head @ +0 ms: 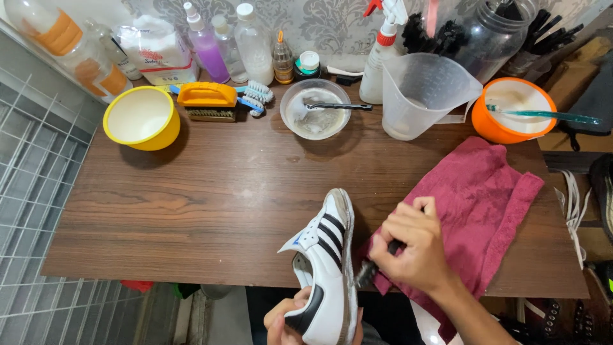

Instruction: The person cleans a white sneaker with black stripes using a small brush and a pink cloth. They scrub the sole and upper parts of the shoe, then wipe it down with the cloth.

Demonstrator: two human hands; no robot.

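Note:
A white sneaker (325,255) with black stripes is tilted on its side over the near edge of the wooden table (223,191). My left hand (287,319) grips it at the heel from below. My right hand (415,249) is closed around a small dark brush (367,271), whose bristle end touches the sneaker's sole edge. A dark red towel (479,191) lies under and behind my right hand.
Along the back stand a yellow bowl (142,118), an orange scrub brush (207,101), a glass bowl with a brush (316,110), a clear measuring jug (421,96), an orange bowl with a green toothbrush (514,110), and several bottles. A tiled floor lies to the left.

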